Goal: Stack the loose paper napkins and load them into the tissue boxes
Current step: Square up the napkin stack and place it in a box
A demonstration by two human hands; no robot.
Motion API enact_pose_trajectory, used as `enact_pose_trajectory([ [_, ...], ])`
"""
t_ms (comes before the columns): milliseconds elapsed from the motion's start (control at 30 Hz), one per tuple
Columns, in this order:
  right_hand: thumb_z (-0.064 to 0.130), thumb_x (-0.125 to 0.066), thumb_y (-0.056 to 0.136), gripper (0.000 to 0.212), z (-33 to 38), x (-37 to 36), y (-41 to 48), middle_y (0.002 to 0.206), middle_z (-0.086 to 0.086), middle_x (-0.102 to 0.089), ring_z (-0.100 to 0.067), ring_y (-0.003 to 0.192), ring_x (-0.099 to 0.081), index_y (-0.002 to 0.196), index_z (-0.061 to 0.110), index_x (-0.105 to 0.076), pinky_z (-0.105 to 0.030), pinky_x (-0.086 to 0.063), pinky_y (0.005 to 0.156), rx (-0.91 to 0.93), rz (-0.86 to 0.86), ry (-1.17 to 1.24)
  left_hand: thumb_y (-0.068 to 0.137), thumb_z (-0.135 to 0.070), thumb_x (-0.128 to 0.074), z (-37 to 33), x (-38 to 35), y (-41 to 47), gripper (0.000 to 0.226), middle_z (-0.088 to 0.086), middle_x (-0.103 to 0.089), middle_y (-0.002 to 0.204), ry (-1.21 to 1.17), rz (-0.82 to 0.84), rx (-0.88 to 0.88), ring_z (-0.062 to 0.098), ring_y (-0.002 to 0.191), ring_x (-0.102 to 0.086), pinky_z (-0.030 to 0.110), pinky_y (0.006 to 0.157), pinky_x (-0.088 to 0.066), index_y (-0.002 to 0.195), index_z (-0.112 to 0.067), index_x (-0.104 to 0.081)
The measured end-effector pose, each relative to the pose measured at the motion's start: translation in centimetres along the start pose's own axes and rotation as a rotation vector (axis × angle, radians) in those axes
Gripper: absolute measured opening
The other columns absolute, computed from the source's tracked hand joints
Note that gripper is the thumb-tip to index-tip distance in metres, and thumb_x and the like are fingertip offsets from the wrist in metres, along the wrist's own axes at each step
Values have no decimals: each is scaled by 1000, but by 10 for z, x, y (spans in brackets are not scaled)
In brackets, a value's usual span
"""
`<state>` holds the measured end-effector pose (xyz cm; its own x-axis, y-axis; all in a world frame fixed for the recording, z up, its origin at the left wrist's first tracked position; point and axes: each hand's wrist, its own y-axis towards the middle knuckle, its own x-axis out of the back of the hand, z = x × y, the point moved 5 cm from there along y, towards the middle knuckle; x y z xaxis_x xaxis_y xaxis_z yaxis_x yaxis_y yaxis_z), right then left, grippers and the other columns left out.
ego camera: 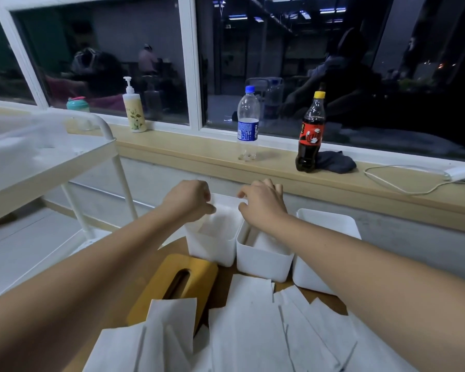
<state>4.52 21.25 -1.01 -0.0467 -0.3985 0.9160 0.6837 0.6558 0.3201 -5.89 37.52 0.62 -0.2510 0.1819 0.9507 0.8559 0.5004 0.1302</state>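
Fingers [206, 193] on napkins [220, 224], leftmost tissue box [212, 253] rim

Left hand [188, 200], right hand [263, 204], fingers curled, above leftmost white box [212, 251]; loose napkins [253, 318] nearer.

Head-worn view, forward and down.

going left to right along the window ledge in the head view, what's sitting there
teal-lidded cup → pump bottle → water bottle → cola bottle → dark cloth → white charger
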Motion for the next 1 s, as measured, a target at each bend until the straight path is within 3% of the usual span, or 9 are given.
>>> enact_pose_trajectory([
  [267, 25, -62, 98, 21, -4, 63, -95, 109, 15, -67, -16, 113, -49, 113, 34, -74, -36, -32, 95, -40, -104, 310, 95, -46, -77, -22, 41, -100, 16, -8, -71, 90, -150, -15, -67, 12, 78, -65, 31, 62, -52, 93, -32, -69],
  [367, 25, -64, 97, 18, -2, 82, -151, 105, 18, -67, -11, 111, -49, 108, 36, -73, -32, -30, 92, -38, -130, 336, 94, -47, -78, -32, 44, -158, 15, -9, -74, 86, -218, 11, -85, 11, 74, -69, 28, 59, -51, 90, -34, -71],
  [467, 28, -66, 98, 15, 4, 94, -207, 104, 19, -66, -7, 108, -49, 108, 37, -72, -31, -27, 88, -32, -120, 349, 93, -48, -77, -37, 39, -214, 15, -13, -74, 81, -240, 20, -104, 3, 70, -68, 32, 65, -57, 90, -35, -70],
  [567, 29, -67, 99, 14, 16, 97, -263, 104, 21, -66, -6, 109, -51, 109, 38, -71, -31, -28, 91, -22, -103, 361, 94, -46, -77, -45, 34, -269, 13, -17, -73, 82, -245, 36, -140, -2, 75, -67, 18, 60, -50, 93, -34, -71],
  [700, 29, -67, 100, 15, 35, 90, -332, 110, 22, -64, -5, 116, -51, 113, 35, -71, -30, -31, 103, -20, -71, 412, 99, -48, -73, -53, 19, -333, 12, -18, -70, 93, -226, 45, -168, 0, 82, -66, 11, 57, -44, 103, -37, -70],
  [867, 28, -63, 102, 20, 68, 66, -409, 117, 22, -59, -3, 119, -47, 119, 36, -70, -30, -35, 109, 51, 0, 378, 97, -41, -76, -43, -15, -396, 9, -20, -67, 95, -283, 33, -229, 0, 86, -64, 15, 69, -50, 102, -39, -69],
  [1000, 29, -56, 105, 25, 89, 45, -459, 120, 22, -57, -2, 120, -44, 123, 35, -73, -31, -36, 108, 238, 108, 364, 93, -39, -80, -21, -36, -428, 14, -22, -62, 99, -299, -24, -211, -1, 94, -59, 14, 72, -42, 99, -42, -68],
])
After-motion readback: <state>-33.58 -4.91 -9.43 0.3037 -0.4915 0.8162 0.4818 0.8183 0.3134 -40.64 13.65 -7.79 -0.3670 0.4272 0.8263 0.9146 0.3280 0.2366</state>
